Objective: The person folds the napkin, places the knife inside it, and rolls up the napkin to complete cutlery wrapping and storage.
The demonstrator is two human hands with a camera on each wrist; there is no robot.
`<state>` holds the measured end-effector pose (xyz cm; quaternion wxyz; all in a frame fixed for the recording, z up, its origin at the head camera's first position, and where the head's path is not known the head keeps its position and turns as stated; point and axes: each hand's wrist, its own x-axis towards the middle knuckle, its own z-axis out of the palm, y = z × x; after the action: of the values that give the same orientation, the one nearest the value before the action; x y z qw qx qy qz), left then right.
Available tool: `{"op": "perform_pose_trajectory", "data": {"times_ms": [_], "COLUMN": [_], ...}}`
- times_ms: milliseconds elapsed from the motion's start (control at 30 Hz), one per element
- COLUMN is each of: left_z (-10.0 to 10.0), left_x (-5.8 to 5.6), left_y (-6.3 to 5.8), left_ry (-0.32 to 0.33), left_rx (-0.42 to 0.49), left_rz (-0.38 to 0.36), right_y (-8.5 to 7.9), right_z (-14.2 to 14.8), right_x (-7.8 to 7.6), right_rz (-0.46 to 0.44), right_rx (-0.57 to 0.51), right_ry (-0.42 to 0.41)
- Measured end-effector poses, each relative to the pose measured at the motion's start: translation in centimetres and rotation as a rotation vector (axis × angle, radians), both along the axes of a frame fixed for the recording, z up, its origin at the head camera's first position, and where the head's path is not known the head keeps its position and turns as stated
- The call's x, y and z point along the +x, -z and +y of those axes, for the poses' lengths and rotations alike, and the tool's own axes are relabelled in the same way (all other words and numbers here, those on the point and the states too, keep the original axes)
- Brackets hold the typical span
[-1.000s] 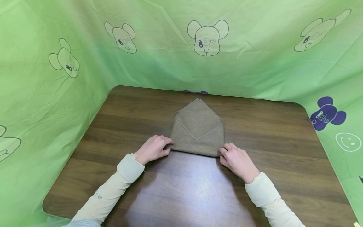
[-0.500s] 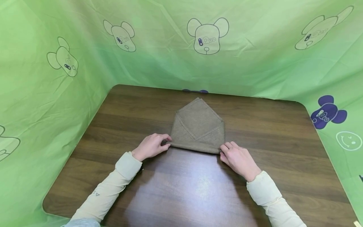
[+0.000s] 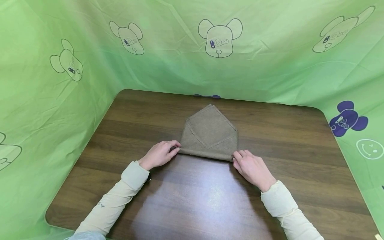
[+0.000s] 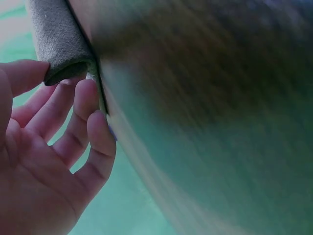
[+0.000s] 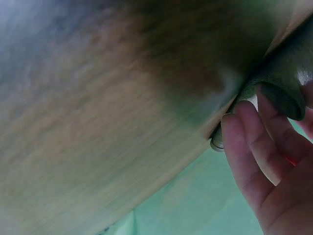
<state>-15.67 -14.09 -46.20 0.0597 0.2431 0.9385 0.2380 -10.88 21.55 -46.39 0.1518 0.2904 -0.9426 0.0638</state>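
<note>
A folded grey-brown cloth lies on the wooden table, its pointed end facing away from me and stitched seams forming a V on top. Its near edge is rolled up into a narrow band. My left hand pinches the left end of that band; in the left wrist view the thumb presses on the curled cloth with the fingers beneath. At the right end, my right hand grips the band between thumb and fingers. The right wrist view catches the rolled cloth at that hand's fingertips, partly cut off by the frame.
The brown wooden table has rounded corners. Green fabric printed with bear heads hangs behind it and along both sides. A bright reflection lies on the tabletop between my forearms.
The cloth's near edge has been rolled a little farther away from me, so the band looks narrower and rounder. Both hands keep hold of its ends; the left has shifted slightly forward.
</note>
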Motion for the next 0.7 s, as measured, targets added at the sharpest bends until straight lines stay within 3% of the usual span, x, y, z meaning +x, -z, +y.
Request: {"op": "perform_pose_trajectory", "data": {"times_ms": [700], "left_z": [0.38], "left_x": [-0.01], "left_y": [0.08], "left_ry": [-0.005], "left_rx": [0.042], "left_rz": [0.012], "right_y": [-0.06], "right_z": [-0.38], "right_x": [0.08], "right_rz": [-0.156], "right_rx": [-0.088], "right_ry": [0.077]}}
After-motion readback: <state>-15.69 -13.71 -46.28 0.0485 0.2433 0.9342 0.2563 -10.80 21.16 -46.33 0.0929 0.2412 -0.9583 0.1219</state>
